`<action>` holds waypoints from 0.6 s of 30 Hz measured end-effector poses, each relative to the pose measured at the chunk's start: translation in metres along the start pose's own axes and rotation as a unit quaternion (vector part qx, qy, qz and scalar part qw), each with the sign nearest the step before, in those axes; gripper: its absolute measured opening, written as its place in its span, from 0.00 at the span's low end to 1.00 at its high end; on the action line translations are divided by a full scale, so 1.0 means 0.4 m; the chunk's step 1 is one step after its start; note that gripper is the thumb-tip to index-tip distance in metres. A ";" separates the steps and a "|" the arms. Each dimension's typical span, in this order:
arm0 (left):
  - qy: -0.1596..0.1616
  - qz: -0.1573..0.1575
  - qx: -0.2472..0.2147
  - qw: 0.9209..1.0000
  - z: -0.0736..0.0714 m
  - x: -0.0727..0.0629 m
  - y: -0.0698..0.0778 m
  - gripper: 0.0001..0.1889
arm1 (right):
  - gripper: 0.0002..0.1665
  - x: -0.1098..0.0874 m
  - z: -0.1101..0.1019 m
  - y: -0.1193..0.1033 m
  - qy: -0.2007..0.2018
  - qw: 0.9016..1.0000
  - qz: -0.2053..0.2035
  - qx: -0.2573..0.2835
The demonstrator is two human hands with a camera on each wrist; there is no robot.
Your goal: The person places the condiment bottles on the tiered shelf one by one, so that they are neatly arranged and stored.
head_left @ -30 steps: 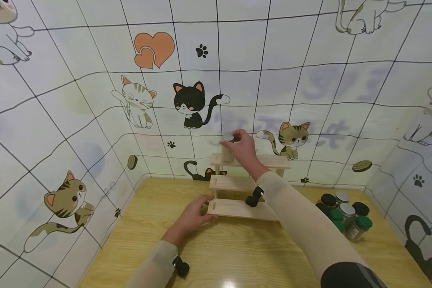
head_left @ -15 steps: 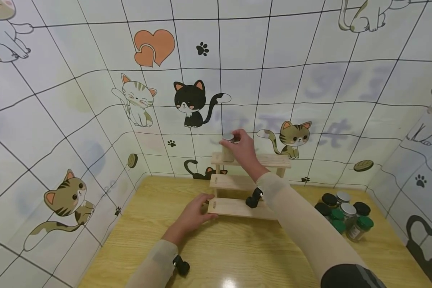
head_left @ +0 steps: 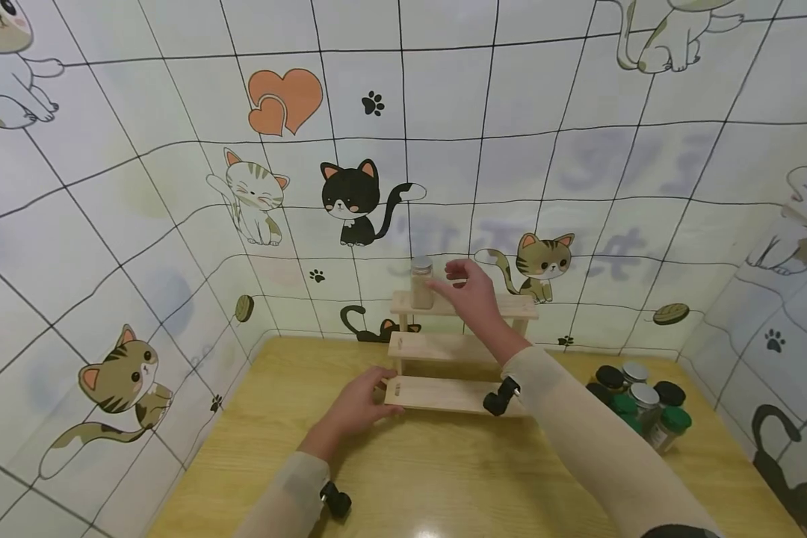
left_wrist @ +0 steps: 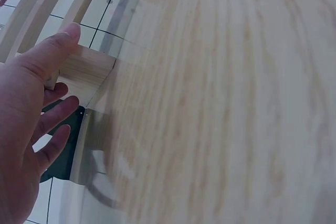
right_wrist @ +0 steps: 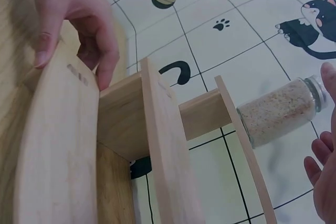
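A glass jar (head_left: 421, 284) with a silver lid and a pale, grainy filling stands upright at the left end of the top step of a three-tier wooden rack (head_left: 444, 394). Just to its right is my right hand (head_left: 474, 295), fingers spread and holding nothing. The thumb tip is close to the jar; whether it touches I cannot tell. My left hand (head_left: 356, 407) grips the left end of the rack's lowest step. In the right wrist view the left hand (right_wrist: 79, 14) has its thumb on the front edge of that board and its fingers behind.
Several jars (head_left: 645, 400) with black, silver and green lids stand grouped at the right of the wooden table (head_left: 430, 471). Behind the rack rises a white wall covering (head_left: 444, 172) with black grid lines and printed cats.
My right hand has let go of the jar and drawn back slightly right and down. The jar stays on the top step. My left hand keeps its grip.
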State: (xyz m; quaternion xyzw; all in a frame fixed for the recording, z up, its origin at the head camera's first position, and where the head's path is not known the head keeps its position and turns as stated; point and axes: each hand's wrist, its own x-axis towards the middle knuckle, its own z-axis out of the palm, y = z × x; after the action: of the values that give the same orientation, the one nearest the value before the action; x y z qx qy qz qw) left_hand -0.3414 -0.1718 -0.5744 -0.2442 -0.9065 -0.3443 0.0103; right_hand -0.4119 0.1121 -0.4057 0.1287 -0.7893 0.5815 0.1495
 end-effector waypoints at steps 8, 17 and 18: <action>0.000 -0.003 0.005 1.000 0.002 0.005 -0.004 0.41 | 0.36 -0.118 -0.101 -0.003 -0.020 0.999 0.039 -0.006; -0.007 0.009 0.019 1.000 0.005 0.008 -0.011 0.43 | 0.28 -0.248 -0.255 0.018 -0.049 0.996 0.036 -0.072; -0.009 0.006 0.020 1.000 0.006 0.008 -0.012 0.44 | 0.27 -0.264 -0.273 0.018 -0.051 0.995 0.033 -0.078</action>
State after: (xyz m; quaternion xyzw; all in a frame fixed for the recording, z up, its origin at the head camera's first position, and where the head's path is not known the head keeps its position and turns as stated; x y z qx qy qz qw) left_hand -0.3462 -0.1719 -0.5786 -0.2524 -0.9118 -0.3236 0.0093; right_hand -0.3078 0.2217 -0.4224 0.1199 -0.8424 0.5157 0.0997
